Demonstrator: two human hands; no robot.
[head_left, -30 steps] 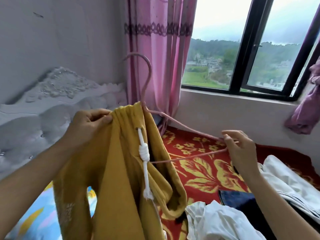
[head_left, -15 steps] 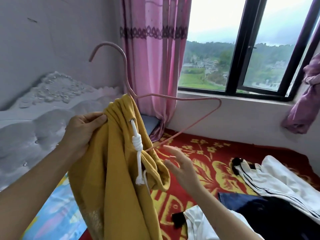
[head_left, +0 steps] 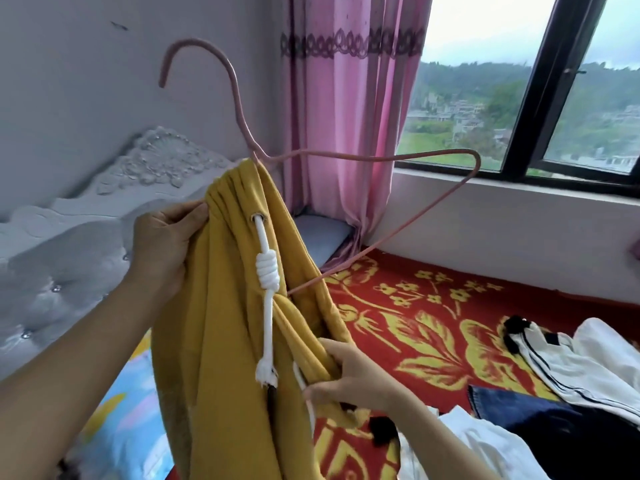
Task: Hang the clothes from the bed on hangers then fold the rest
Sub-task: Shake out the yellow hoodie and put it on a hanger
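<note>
On the bed, whose red cover bears yellow flowers, a heap of clothes lies toward the right edge: a white top with dark stripes and, nearer, dark blue jeans touching it. A padded grey headboard stands along the left edge, and a pink curtain hangs at the far corner by the window. Above the bed's near left part a yellow hooded top is held up, hanging in long folds. A pink hanger sits partly inside it, the hook upright above the cloth and one shoulder arm sticking out bare to the right. The left hand grips the bunched cloth just below the hanger's neck. The right hand is curled round a lower fold of the same top. A knotted white cord dangles from an eyelet between the hands.
</note>
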